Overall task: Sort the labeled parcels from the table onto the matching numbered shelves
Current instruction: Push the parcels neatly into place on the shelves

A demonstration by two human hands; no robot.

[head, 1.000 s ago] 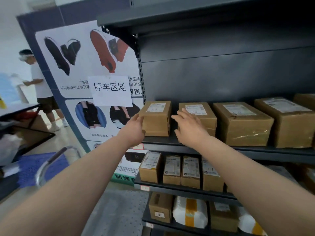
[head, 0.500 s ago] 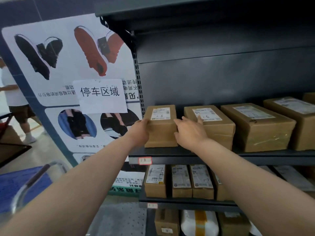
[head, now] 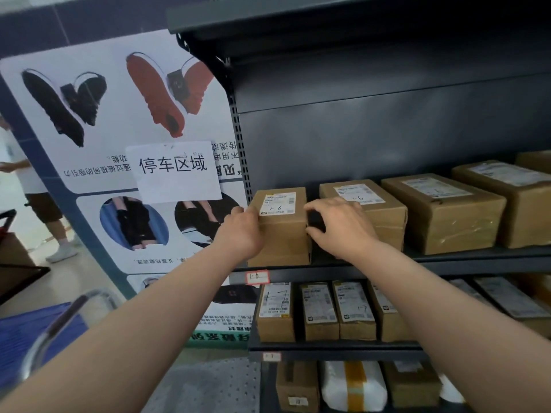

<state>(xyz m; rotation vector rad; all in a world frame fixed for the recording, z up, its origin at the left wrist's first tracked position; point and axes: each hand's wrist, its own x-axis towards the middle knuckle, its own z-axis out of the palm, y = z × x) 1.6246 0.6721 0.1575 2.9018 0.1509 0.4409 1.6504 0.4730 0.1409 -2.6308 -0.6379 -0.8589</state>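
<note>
A person's two bare hands hold a brown cardboard parcel (head: 283, 234) at the left end of a dark metal shelf (head: 447, 261). The parcel sits flat on the shelf board, just beside a second box (head: 387, 216). The left hand (head: 238, 232) presses against the parcel's left side, its grip closed round the near left corner. The right hand (head: 343, 226) curls its fingers (head: 311, 205) and thumb round the right edge, its grip reaching into the narrow gap between the parcel and its neighbour. A white label (head: 277, 204) on the parcel's top carries a handwritten mark that reads as 1-9 seen upside down. A red-edged tag (head: 257, 277) on the shelf's front lip directly below also reads 1-9. A larger box (head: 441, 213) stands further right on the same shelf. A row of smaller parcels (head: 275, 312) stands on the shelf below, and a white bag (head: 351, 386) banded with yellow tape lies lower still. To the left, a shoe poster (head: 104, 114) bears a paper sign (head: 176, 171).
</note>
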